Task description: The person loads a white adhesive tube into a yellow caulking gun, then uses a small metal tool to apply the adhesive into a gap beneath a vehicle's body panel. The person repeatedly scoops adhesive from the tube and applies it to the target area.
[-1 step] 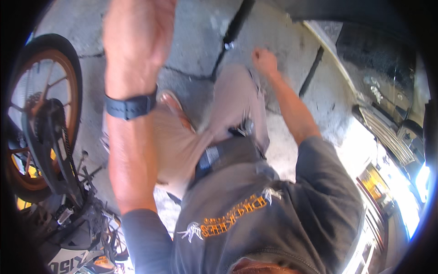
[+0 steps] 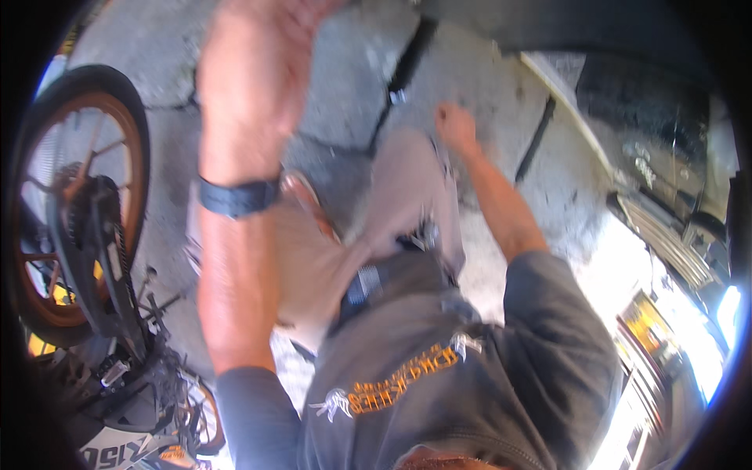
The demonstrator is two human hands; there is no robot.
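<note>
My left hand is raised close to the view, blurred by motion, above a dark wristwatch. Its fingers run toward the upper edge and are too smeared to read; no held thing shows there. Farther off, my right hand hangs beside my right knee, with its fingers curled closed. Whatever lies inside that hand, if anything, is hidden. Neither hand touches the motorcycle parts at the left.
A motorcycle wheel with an orange rim and a black swingarm stands at the left. Cracked concrete floor lies around my feet. At the right are a dark vehicle-like panel and a yellow item.
The whole view has shifted slightly, so floor, wheel and legs sit lower. My left hand and forearm appear a little farther right and lower. The right hand stays curled.
</note>
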